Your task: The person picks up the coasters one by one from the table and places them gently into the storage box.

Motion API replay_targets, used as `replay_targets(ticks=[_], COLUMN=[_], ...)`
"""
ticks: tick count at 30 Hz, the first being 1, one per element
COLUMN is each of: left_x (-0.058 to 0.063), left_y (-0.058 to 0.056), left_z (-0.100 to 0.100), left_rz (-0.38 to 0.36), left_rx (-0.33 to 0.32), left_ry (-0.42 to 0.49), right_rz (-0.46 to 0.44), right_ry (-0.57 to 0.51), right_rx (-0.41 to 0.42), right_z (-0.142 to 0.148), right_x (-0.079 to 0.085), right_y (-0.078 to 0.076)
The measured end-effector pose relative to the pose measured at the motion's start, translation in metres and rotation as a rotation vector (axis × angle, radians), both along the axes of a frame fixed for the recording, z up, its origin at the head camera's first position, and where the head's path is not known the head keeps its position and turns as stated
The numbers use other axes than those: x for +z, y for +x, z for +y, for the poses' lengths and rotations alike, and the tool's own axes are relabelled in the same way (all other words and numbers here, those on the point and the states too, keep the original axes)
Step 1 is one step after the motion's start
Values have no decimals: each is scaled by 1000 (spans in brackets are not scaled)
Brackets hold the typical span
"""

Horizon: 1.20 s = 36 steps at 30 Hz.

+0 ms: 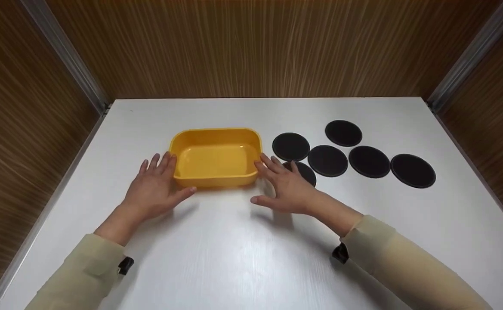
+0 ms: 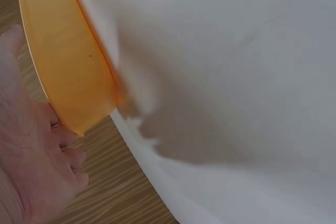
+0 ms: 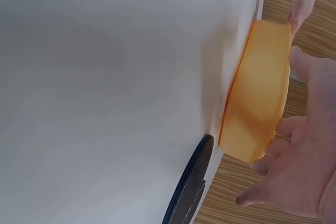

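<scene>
A yellow rectangular plastic container (image 1: 217, 160) with rounded corners sits on the white table, nothing inside it. At its left end is my left hand (image 1: 154, 189), fingers extended along the wall and thumb spread toward the near side. My right hand (image 1: 288, 187) is at the opposite end, its fingertips right at the right wall and its thumb pointing inward. Both wrist views show the container's outer side (image 2: 68, 51) beside the hands. A black round coaster (image 1: 303, 174) lies partly hidden behind the right hand's fingers.
Several more black round coasters lie flat to the right of the container, among them one near its right end (image 1: 291, 147) and one farthest right (image 1: 413, 171). Brown wood-grain panels (image 1: 251, 51) stand along the white table's (image 1: 217, 258) back and sides.
</scene>
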<state>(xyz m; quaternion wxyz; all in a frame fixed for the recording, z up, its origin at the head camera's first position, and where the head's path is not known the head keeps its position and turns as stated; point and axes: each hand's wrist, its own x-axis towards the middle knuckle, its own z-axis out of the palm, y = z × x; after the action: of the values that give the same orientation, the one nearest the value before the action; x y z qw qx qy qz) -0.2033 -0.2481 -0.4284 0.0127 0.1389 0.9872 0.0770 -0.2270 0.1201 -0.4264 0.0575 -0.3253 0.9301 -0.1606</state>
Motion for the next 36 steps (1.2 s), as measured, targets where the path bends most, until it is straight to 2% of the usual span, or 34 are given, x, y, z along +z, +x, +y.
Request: replay_targets(ticks=[9, 21, 31, 36], left_x=[-1, -1, -1, 0], left_y=[16, 28, 32, 28], left_z=[8, 18, 24, 24], left_rz=[18, 35, 74, 119], left_rx=[-17, -32, -39, -34], left_ry=[-18, 0, -20, -27], right_rz=[-7, 20, 39, 52], right_ry=[10, -12, 3, 18], right_rx=[5, 17, 24, 18], right_z=[12, 25, 32, 32], right_x=[0, -1, -1, 0], right_y=[18, 35, 44, 45])
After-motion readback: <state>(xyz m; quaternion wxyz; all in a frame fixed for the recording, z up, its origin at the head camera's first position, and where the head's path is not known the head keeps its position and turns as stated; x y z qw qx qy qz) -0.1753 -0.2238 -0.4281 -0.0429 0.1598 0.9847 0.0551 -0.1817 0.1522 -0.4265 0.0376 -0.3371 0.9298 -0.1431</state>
